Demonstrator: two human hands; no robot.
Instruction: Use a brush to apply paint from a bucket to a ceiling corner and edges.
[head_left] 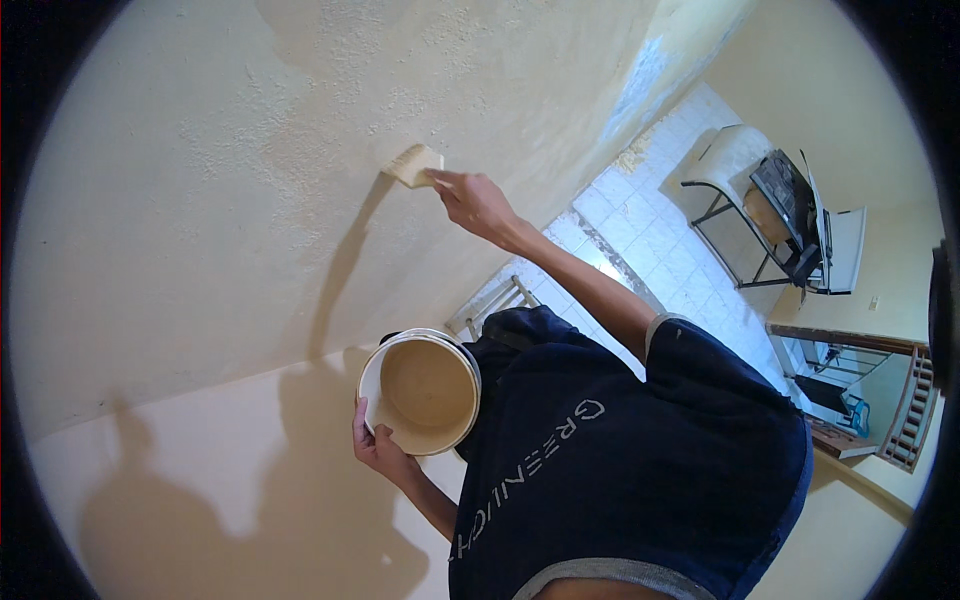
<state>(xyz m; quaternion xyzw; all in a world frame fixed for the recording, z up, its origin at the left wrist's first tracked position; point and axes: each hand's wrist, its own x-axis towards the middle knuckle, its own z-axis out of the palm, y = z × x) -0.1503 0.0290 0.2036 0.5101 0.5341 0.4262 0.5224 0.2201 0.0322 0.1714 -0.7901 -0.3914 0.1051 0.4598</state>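
My left hand [385, 455] grips the rim of a round white bucket [370, 395], thumb over the edge. Inside it is smooth beige paint [430, 385]. My right hand [478, 207] is stretched out and closed around the handle of a wide, pale paintbrush [413, 166]. The bristles point left and meet the beige surface [330, 200], or are very close to it; a long shadow runs down from the brush. That surface has rough, flaking patches around and above the brush. Most of the brush handle is hidden by my fingers.
A pale ladder-like frame [495, 303] stands partly behind the bucket. White floor tiles [640, 215] lie to the right. Farther off are a white chair [730, 160] with dark items stacked by it, and a wood-framed opening [850, 385]. A bluish-white patch [635, 85] marks the wall.
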